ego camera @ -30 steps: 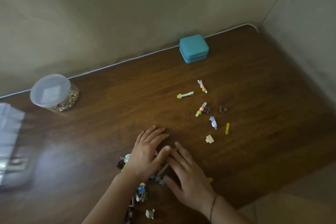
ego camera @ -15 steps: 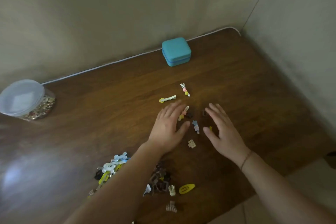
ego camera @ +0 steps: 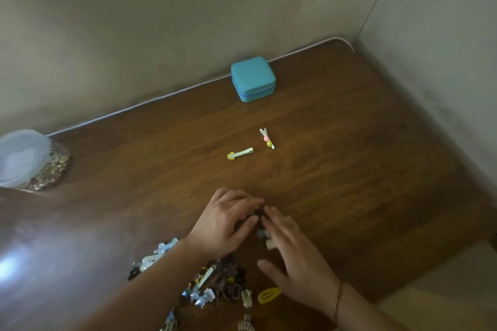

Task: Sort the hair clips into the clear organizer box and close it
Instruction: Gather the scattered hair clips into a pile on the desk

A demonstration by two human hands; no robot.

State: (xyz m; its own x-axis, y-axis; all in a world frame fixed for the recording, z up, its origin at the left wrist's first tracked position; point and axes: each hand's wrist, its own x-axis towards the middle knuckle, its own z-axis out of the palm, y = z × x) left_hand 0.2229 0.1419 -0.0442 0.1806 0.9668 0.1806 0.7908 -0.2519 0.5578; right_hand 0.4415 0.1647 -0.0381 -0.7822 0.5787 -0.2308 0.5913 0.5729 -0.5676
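Two hands lie flat on the wooden table [ego camera: 336,148], left hand [ego camera: 224,226] and right hand [ego camera: 293,258] cupped inward around a few small clips [ego camera: 265,235] — likely herding them toward the hair clips pile [ego camera: 220,285]. Neither clearly grips anything. Two clips [ego camera: 266,138] lie well apart; no clear organizer box in view.

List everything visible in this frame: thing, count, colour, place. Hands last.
table: one, dark brown wood, fills the view
zip case: one, teal, far edge by the wall
round tub: one, clear with a pale lid, far left, small mixed pieces inside
bead clip: one, white with pink and yellow, centre
flat clip: one, pale green with a yellow end, beside it
clip pile: many, mixed colours, near edge
snap clip: one, yellow, right of the pile
left hand; right hand: cupped over a few small clips
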